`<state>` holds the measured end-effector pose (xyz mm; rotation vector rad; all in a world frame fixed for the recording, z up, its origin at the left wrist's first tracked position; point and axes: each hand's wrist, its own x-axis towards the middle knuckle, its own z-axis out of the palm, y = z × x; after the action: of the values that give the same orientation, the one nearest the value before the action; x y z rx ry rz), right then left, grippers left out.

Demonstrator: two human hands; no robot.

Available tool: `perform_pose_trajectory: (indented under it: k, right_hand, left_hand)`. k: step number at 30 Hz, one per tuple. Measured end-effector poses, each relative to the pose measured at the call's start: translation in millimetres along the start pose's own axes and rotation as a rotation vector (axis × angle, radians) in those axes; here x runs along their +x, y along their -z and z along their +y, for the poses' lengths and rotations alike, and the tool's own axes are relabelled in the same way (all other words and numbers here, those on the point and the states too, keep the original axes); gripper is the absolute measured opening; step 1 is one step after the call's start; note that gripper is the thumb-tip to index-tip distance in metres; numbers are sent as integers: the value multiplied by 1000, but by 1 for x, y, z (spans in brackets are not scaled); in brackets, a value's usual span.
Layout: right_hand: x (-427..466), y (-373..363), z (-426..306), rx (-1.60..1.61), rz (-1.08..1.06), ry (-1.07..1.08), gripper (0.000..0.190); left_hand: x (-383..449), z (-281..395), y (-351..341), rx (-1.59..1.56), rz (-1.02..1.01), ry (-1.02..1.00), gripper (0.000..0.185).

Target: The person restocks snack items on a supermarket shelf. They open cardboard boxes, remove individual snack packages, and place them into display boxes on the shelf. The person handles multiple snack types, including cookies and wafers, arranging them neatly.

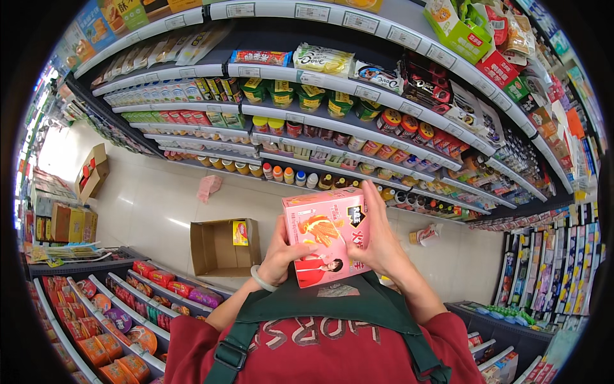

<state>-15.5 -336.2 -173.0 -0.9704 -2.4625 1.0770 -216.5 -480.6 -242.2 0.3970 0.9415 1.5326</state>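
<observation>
A pink printed snack carton (319,235) is held in front of my chest, tilted so its large printed face is towards me. My left hand (278,254) grips its left side, thumb lying on the front. On the other side, my right hand (376,235) presses along the right edge with its thumb bent over the face. The carton's back and the fingers behind it are hidden. An open cardboard box (201,249) with a small yellow packet (240,233) in it stands on the floor to the left.
Ahead runs a curved-looking shelf unit (288,113) with chocolate, cups, jars and bottles. Crumpled pink packaging (209,187) and another torn packet (426,234) lie on the tiles. Another open carton (93,175) is further left. Shelves of instant noodles (98,348) flank me at lower left.
</observation>
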Motion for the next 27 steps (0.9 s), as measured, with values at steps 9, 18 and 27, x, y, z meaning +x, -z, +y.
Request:
perform_pose_trajectory:
  k: [9, 18, 27]
  right_hand:
    - [-36, 49, 10, -105, -9, 177, 79]
    - [52, 51, -41, -485, -373, 957, 27]
    - [50, 54, -34, -346, -651, 985, 34]
  left_hand:
    - [41, 29, 36, -139, -278, 313, 73]
    - [85, 37, 22, -34, -618, 513, 78]
    - [65, 43, 13, 18, -653, 440, 92]
